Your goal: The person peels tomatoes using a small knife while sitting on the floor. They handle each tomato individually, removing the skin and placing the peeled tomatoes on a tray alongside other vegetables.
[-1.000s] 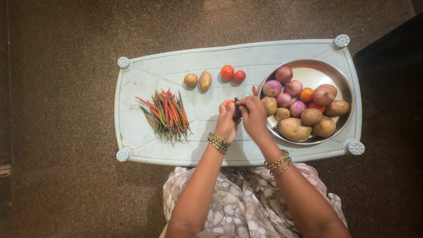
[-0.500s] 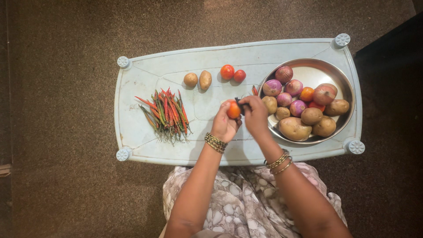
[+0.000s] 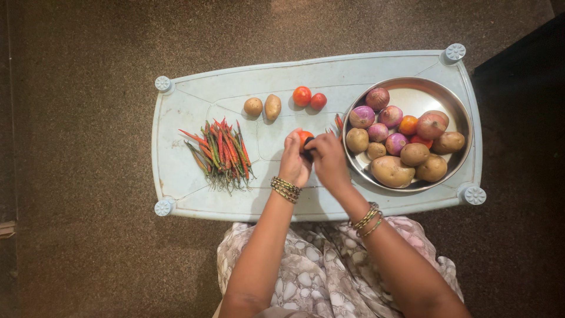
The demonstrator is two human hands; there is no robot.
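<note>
Gripping tomato (image 3: pixel 304 139) in left hand (image 3: pixel 292 160); right hand (image 3: pixel 327 159) pinching dark tool (image 3: pixel 308 142) against it, bowl (image 3: pixel 457 115) at 3 o'clock.

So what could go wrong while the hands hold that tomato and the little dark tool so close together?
1. The right hand presses a small dark tool, likely a blade, against the tomato held in the left hand. The left fingers sit right beside it, so a slip might nick them.
2. The tomato is round and held above the table; it might slip free and roll off.
3. The right wrist is near the steel bowl, piled with potatoes and onions; a bump might tip some out.
</note>
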